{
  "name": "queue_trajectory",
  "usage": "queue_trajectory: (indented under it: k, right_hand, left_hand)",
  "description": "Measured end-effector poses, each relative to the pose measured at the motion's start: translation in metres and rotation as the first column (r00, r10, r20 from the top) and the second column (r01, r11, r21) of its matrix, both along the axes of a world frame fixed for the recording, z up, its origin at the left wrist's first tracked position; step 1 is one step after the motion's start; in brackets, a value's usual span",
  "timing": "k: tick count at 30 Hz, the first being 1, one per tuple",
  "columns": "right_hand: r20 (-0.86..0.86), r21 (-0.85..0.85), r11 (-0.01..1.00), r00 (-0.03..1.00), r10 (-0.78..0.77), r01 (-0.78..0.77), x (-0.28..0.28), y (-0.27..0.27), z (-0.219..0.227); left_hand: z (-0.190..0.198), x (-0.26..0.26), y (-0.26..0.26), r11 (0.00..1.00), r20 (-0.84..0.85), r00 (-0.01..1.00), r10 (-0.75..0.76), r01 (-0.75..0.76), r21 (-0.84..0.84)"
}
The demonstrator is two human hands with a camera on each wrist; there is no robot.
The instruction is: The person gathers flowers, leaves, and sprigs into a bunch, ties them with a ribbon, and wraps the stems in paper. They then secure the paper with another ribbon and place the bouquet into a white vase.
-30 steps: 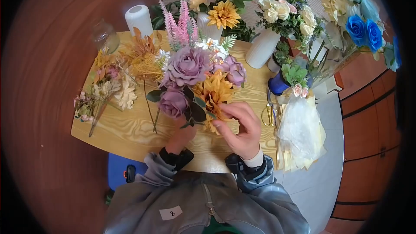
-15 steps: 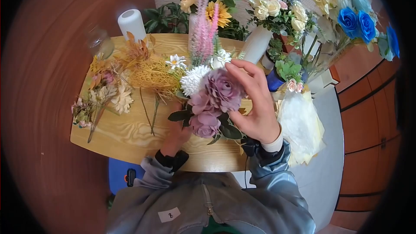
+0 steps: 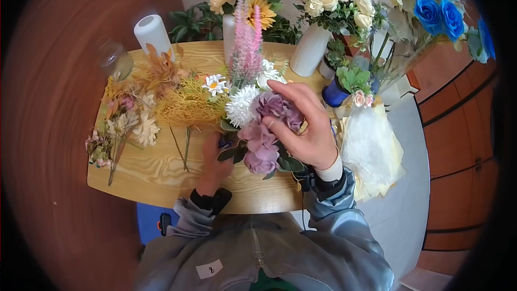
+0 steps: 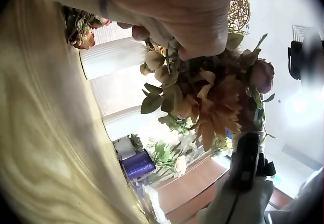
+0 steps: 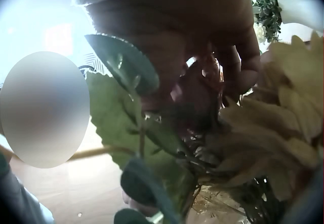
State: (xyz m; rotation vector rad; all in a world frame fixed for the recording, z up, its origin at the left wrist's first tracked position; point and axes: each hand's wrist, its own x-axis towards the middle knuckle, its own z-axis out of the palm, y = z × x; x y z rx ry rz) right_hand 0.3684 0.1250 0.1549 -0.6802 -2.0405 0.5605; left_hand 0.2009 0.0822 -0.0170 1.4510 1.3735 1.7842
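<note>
Low over the table's front half, my left hand (image 3: 216, 159) grips a bouquet from below; in the left wrist view its curled fingers (image 4: 187, 36) close round the stems. Purple roses (image 3: 262, 159), a white pompom chrysanthemum (image 3: 241, 105), white daisies (image 3: 214, 84) and pink flower spikes (image 3: 246, 48) make up the bunch. My right hand (image 3: 315, 134) holds the upper purple rose (image 3: 280, 109), thumb on its near side and fingers over its far side. An orange flower (image 4: 217, 107) of the bunch appears in the left wrist view, hidden from above.
Loose dried-looking sprays (image 3: 126, 124) lie on the table's left. White vases (image 3: 154, 35) stand along the back, some filled with flowers. A blue pot (image 3: 335, 95) with a succulent sits at the right, behind pale wrapping sheets (image 3: 369, 151). A glass jar (image 3: 116, 62) stands at the back left.
The bouquet has turned, taking the orange flower out of the head view and showing the white chrysanthemum. My right hand has gone from the orange flower to the purple rose and closed in on it.
</note>
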Motion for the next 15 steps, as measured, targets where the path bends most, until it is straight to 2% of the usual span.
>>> queue_trajectory:
  k: [1,3,7,10,12,15]
  right_hand:
    - [-0.002,-0.003,1.0,1.0,-0.005,0.004,0.0,0.001,-0.003]
    - [-0.121,-0.054,0.999,0.993,-0.006,-0.001,0.0,0.005,-0.01]
    - [-0.19,-0.089,0.996,0.982,-0.013,-0.004,0.003,0.007,-0.011]
    - [-0.225,-0.111,0.994,0.974,-0.034,0.009,0.011,0.011,-0.015]
    - [-0.159,0.029,0.996,0.984,-0.076,0.082,0.019,0.016,-0.016]
    - [-0.206,0.061,0.99,0.972,-0.114,0.129,0.018,0.009,-0.007]
  left_hand:
    - [-0.004,0.0,0.001,1.0,-0.002,1.0,-0.005,0.004,-0.003]
    - [-0.011,-0.001,0.004,0.998,0.056,0.998,0.003,0.001,-0.068]
    - [0.0,-0.002,0.0,0.999,0.046,0.999,0.001,0.0,-0.042]
    - [0.006,-0.002,0.0,1.0,-0.037,0.999,0.008,-0.009,-0.028]
    - [0.007,-0.002,0.001,0.999,0.005,1.0,0.012,-0.011,-0.035]
    - [-0.003,-0.002,0.003,0.999,-0.028,0.999,0.023,-0.022,0.024]
